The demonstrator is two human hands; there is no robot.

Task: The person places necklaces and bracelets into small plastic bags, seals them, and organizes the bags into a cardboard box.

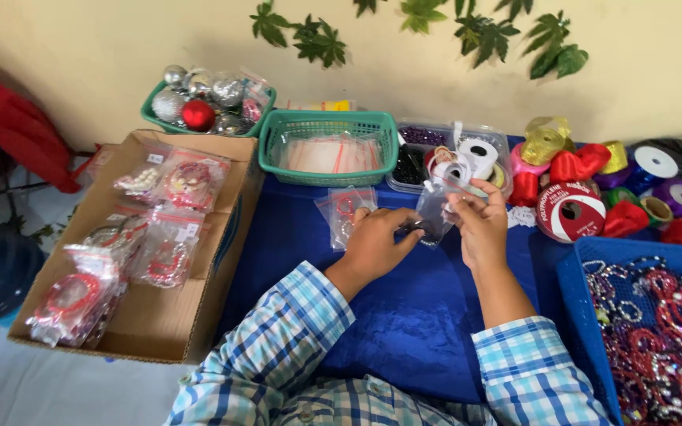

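Hands filling a small bag
Right hand [479,225] pinches the clear bag [438,209]; left hand [376,241] grips a dark bracelet [416,229] at its mouth.

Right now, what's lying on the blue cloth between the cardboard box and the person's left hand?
In the head view, one small clear bag with something red inside lies flat on the blue cloth, between the cardboard box and the left hand.
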